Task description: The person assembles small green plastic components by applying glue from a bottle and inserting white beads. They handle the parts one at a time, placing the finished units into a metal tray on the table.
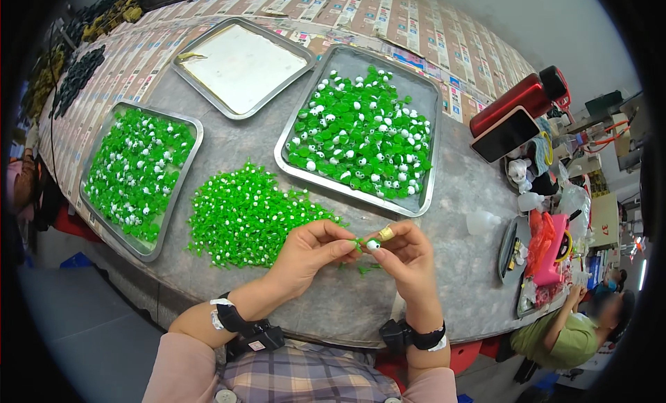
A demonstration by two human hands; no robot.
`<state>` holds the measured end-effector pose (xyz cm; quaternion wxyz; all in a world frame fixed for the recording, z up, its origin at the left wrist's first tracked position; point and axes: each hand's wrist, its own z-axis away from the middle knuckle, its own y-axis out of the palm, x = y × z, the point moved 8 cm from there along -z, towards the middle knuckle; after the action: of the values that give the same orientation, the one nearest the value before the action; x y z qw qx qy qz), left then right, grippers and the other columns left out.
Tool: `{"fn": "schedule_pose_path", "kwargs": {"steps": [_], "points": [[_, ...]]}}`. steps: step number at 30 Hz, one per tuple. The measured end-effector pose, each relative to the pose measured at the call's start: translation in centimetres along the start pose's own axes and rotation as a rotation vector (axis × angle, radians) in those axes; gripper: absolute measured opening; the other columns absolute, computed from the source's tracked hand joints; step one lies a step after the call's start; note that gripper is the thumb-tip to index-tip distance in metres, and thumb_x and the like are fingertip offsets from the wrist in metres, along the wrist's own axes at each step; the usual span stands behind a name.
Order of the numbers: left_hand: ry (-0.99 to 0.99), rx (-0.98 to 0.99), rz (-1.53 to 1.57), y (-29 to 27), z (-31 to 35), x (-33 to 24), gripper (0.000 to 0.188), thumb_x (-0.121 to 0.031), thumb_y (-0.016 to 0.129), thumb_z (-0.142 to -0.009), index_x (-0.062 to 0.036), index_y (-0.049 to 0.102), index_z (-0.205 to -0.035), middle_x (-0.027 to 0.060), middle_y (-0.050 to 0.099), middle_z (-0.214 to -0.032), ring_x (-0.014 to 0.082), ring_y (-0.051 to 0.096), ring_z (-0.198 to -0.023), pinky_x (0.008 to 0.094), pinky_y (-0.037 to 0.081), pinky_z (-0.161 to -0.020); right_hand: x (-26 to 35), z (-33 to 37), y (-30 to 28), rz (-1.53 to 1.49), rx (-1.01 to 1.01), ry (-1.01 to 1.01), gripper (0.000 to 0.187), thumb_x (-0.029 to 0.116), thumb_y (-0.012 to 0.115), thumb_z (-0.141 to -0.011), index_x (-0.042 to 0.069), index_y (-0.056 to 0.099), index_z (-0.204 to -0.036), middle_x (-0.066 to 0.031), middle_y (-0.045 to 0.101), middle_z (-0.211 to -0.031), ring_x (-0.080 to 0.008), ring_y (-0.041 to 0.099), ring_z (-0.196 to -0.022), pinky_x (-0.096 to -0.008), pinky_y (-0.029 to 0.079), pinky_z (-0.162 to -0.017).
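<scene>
A worker's left hand and right hand pinch one small green piece with a white bead between fingertips, near the table edge. A loose green pile lies just left for easy reach; filled trays sit farther back.

On the grey bench, an empty steel tray with a pale liner lies at twelve o'clock. A tray of green-and-white pieces sits at nine o'clock, and a fuller tray of the same sits at one o'clock. At three o'clock a red bottle lies on its side with a dark phone leaning against it. A seated person in a green shirt is at four o'clock.
</scene>
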<state>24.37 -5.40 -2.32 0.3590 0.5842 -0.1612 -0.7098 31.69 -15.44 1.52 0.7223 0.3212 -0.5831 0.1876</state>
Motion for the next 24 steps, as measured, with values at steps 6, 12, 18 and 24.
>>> {"fn": "schedule_pose_path", "kwargs": {"steps": [6,12,18,24], "points": [[0.059,-0.023,-0.018,-0.1,0.1,-0.6,0.009,-0.004,0.056,-0.078,0.0,0.056,-0.086,0.0067,0.059,-0.082,0.0114,0.057,-0.073,0.0226,0.046,-0.067,-0.2,0.2,0.2,0.086,0.007,-0.032,0.02,-0.002,0.06,-0.073,-0.001,0.053,-0.091,-0.0078,0.058,-0.089,-0.0136,0.057,-0.084,-0.0234,0.045,-0.072],[0.246,-0.052,-0.386,0.3,0.5,-2.2,0.008,-0.004,0.058,-0.076,0.0002,0.058,-0.083,0.0036,0.059,-0.079,0.0097,0.054,-0.07,0.0214,0.045,-0.061,-0.8,0.2,0.4,0.114,0.039,0.011,0.021,-0.001,0.06,-0.073,-0.002,0.053,-0.093,-0.0085,0.058,-0.089,-0.0133,0.057,-0.083,-0.0224,0.045,-0.07],[0.572,0.028,-0.966,2.6,1.6,-4.8,0.012,-0.005,0.062,-0.07,-0.0024,0.059,-0.081,0.0078,0.058,-0.075,0.017,0.056,-0.067,0.0258,0.044,-0.057,-0.9,0.3,0.2,0.105,0.063,0.067,0.023,0.003,0.06,-0.075,-0.002,0.056,-0.097,-0.007,0.059,-0.088,-0.011,0.057,-0.08,-0.0207,0.045,-0.067],[0.729,0.056,-1.111,3.5,2.2,-5.2,0.013,-0.006,0.064,-0.067,-0.0036,0.058,-0.078,0.0093,0.057,-0.074,0.0224,0.056,-0.067,0.0283,0.045,-0.058,-1.4,0.3,0.2,0.147,0.134,0.145,0.022,0.006,0.059,-0.076,-0.002,0.057,-0.097,-0.0066,0.06,-0.086,-0.0104,0.057,-0.078,-0.02,0.044,-0.064]]}}
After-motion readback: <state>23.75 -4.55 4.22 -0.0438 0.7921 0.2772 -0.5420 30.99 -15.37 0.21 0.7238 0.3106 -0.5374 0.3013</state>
